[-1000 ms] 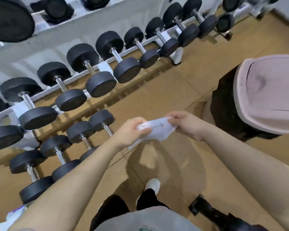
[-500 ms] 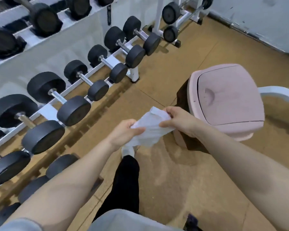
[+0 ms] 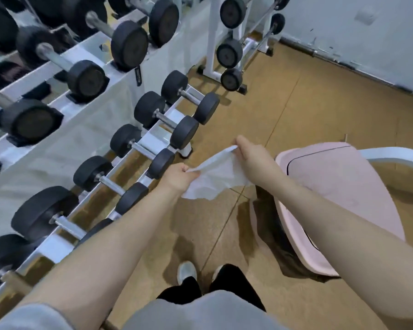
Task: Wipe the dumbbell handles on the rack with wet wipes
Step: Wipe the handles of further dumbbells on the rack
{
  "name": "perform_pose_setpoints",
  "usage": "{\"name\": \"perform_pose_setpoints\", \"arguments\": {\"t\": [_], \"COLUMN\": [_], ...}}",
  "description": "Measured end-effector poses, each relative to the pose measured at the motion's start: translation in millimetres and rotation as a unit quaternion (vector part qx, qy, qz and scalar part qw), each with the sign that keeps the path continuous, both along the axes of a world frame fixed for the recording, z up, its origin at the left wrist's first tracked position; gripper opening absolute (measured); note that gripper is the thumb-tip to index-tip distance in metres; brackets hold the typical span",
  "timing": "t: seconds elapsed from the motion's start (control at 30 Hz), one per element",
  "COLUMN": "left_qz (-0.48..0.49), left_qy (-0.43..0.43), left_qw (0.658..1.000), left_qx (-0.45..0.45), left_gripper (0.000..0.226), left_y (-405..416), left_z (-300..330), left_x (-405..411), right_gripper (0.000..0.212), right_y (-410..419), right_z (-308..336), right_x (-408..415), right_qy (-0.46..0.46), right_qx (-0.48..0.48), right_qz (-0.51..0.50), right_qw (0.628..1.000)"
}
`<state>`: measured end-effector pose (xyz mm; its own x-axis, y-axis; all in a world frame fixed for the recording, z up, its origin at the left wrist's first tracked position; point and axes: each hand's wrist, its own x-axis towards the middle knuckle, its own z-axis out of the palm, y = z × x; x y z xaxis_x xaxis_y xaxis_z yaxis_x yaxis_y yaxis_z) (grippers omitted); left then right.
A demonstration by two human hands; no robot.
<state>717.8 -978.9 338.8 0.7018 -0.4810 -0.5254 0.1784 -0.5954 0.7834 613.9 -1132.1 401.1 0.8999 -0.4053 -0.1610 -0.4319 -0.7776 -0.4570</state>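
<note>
A white wet wipe is seen stretched between two bare hands at the centre of the frame, above a tan gym floor. One edge is pinched by the left hand, fingers curled around it, while the opposite corner is gripped by the right hand, held slightly higher; the sheet hangs slack below them, apparently being opened out so that a broad face can be wrapped around a bar. No handle is touched by it yet.

The dumbbell rack is laid out along the left of the frame, running from lower left toward upper centre, its black-headed dumbbells resting crosswise on white rails so that the steel handles are left exposed between the heads. The nearest dumbbell lies just left of the left hand, within easy reach.

A pink lidded bin is stood at the right of the frame, beneath the right forearm, presumably placed there for spent wipes. A smaller white rack of weights is visible at upper centre.
</note>
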Motion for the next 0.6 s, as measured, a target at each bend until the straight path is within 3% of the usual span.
{"name": "perform_pose_setpoints", "arguments": {"t": [0.1, 0.2, 0.3, 0.4, 0.47, 0.6], "left_qz": [0.049, 0.112, 0.138, 0.166, 0.149, 0.146], "left_qy": [0.077, 0.23, 0.328, 0.34, 0.376, 0.388], "left_qw": [0.996, 0.963, 0.919, 0.903, 0.891, 0.883], "left_qx": [-0.005, -0.085, -0.172, -0.201, -0.207, -0.22], "left_gripper": [0.015, 0.016, 0.015, 0.022, 0.027, 0.034], "left_y": [-20.8, -33.8, -58.1, -89.9, -112.4, -155.0], "left_z": [-2.1, 8.9, 9.3, 5.4, 2.1, -2.9], "left_x": [31.1, 48.4, 76.2, 105.3, 124.6, 168.2], "right_gripper": [0.015, 0.013, 0.031, 0.032, 0.028, 0.012], "right_y": [-13.3, -30.4, -56.0, -82.9, -106.9, -172.0], "right_z": [1.7, -3.7, -14.7, -25.6, -28.4, -28.1], "right_x": [27.7, 52.4, 85.4, 119.9, 143.1, 193.0], "right_qy": [-0.011, -0.001, 0.051, 0.117, 0.103, -0.02], "right_qx": [0.041, 0.007, 0.016, 0.034, 0.062, 0.071], "right_qz": [0.113, 0.237, 0.26, 0.291, 0.25, 0.115], "right_qw": [0.993, 0.972, 0.964, 0.949, 0.961, 0.991]}}
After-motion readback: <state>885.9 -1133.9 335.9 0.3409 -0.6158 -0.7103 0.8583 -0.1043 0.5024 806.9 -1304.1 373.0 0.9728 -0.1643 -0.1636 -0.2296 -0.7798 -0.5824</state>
